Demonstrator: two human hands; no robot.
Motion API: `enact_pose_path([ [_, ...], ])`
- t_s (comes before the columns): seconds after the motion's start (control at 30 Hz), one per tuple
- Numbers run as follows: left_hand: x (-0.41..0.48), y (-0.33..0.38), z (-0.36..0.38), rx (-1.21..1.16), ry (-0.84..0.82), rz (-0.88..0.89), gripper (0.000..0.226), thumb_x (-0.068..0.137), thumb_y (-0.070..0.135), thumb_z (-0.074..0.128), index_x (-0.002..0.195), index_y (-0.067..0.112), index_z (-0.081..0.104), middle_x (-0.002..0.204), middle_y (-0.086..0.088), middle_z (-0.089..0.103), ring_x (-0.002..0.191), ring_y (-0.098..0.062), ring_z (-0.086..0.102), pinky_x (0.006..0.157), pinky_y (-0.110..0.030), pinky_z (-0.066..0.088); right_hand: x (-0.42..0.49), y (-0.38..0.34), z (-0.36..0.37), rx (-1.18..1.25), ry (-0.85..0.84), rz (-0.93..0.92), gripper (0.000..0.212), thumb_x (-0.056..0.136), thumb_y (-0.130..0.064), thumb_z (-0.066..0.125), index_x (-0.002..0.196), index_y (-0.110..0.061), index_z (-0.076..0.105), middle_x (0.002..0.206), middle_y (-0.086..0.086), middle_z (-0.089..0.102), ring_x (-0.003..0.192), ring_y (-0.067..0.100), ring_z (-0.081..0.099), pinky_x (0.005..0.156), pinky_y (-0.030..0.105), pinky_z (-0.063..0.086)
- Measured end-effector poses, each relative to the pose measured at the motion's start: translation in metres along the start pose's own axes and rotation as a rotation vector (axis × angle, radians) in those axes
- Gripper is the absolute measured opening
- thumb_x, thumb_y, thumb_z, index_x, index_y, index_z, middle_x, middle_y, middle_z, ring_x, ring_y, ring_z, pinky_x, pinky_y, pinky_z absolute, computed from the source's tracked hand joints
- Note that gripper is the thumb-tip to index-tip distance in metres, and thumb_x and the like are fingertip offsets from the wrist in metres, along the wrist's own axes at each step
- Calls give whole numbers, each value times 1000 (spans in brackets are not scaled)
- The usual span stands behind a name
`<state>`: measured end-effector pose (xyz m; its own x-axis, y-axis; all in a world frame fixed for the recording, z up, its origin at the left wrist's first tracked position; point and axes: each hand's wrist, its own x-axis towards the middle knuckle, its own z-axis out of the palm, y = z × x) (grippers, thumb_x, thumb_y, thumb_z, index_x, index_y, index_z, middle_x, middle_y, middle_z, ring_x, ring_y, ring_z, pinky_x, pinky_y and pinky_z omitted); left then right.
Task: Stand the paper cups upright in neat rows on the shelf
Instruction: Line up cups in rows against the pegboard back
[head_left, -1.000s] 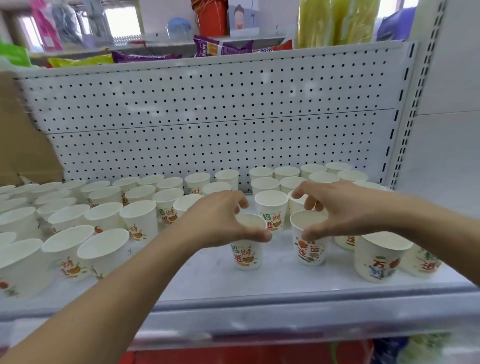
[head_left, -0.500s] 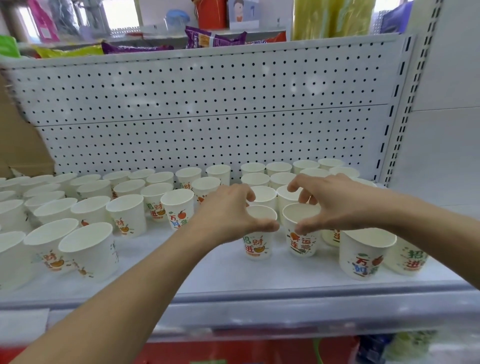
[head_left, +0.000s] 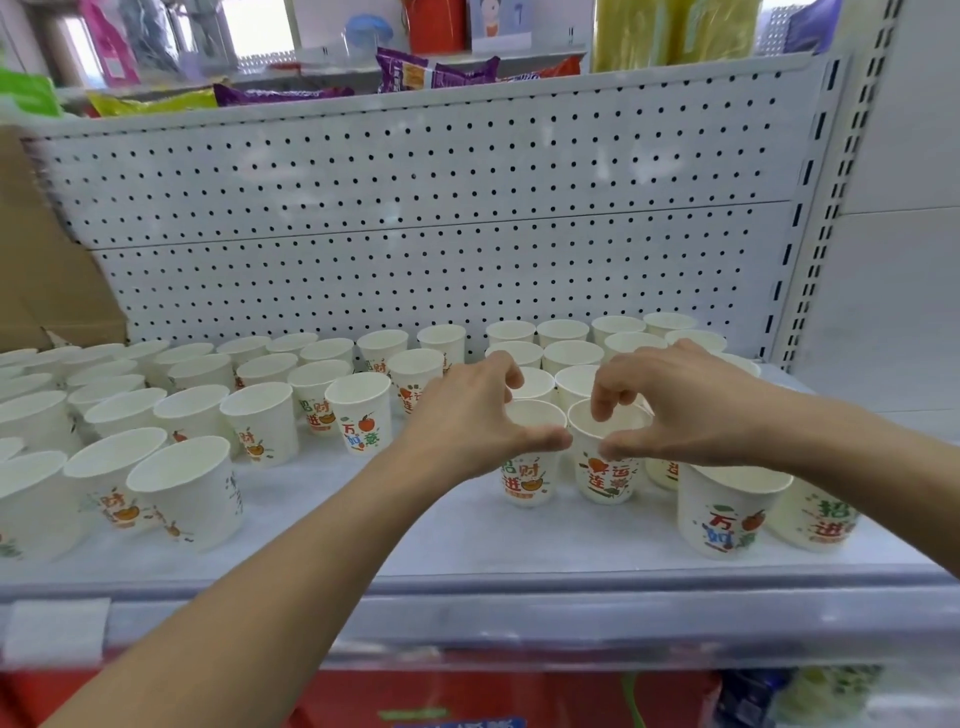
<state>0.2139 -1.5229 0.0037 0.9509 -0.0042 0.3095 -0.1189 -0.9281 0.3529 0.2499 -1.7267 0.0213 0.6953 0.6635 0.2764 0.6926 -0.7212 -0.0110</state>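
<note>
I had my left hand (head_left: 470, 421) pinching one upright cup (head_left: 530, 467) by its rim — right hand (head_left: 680, 410) pinching the adjacent cup (head_left: 605, 470), both on the shelf (head_left: 415, 540).

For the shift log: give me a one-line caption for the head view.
Left hand and right hand each grip an upright paper cup by its rim on the shelf.
</note>
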Motion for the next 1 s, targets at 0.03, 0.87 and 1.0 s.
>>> enact_pose_path([
  [0.03, 0, 0, 0, 10, -1, 2, 76, 61, 72, 70, 118, 26, 51, 112, 8, 63, 97, -13, 57, 79, -32, 46, 0, 0, 0, -5, -1, -4, 28, 73, -58, 65, 91, -39, 54, 90, -23, 55, 89, -2, 48, 82, 26, 27],
  [0.87, -24, -189, -106, 630, 81, -185, 18, 85, 24, 67, 99, 34, 73, 97, 8, 71, 96, -16, 60, 81, -31, 40, 160, -149, 66, -150, 148, -120, 17, 92, -20, 52, 94, -16, 68, 96, 3, 63, 85, 22, 57, 55, 31, 40],
  [1.0, -24, -194, -108, 656, 41, -112, 17, 84, 22, 63, 93, 31, 74, 92, 7, 72, 90, -16, 62, 86, -32, 39, 153, -156, 65, -99, 176, -125, 18, 93, -20, 50, 94, -18, 68, 96, 1, 63, 87, 21, 56, 57, 29, 38],
])
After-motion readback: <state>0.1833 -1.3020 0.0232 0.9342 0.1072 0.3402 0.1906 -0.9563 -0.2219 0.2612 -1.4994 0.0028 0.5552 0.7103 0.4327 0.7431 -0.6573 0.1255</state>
